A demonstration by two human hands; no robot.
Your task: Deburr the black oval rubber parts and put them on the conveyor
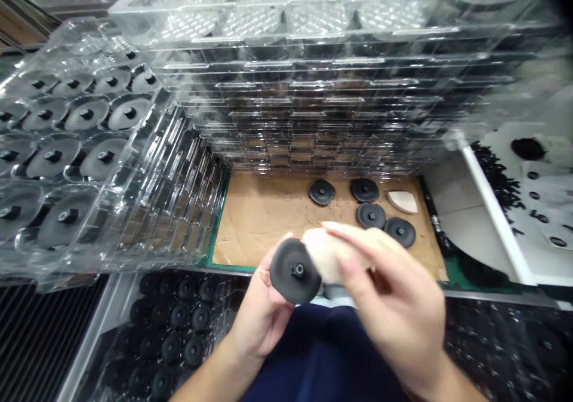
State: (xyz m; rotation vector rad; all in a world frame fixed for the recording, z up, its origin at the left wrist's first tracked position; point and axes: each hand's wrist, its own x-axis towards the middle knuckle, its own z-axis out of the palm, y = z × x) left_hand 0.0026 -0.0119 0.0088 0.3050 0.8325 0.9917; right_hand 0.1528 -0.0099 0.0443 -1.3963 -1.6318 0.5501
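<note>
Left hand [262, 318] pinches black disc [295, 270] by its rim, thumb on the near edge, fingers behind; the face with the small centre hub points at the camera. Right hand [394, 312] is closed on a cream pad [331, 252], fingertips on top, with the pad's end touching the disc's right edge. The blur hides the exact finger placement.

The disc is held in the air over the front edge of the cardboard sheet [264, 217]. It looks light, thin and fairly stiff, with a matte face that probably isn't slippery. The rim is the best hold, and the hub gives a small knob. The pad looks soft and light.

Four loose discs [371, 215] lie on the cardboard, with a white fan-shaped piece [403, 201] just beside them. A stack of clear trays [322, 109] walls off the back. Trays loaded with discs [67, 151] crowd the left. A lower tray of black parts [179, 330] sits front left.
</note>
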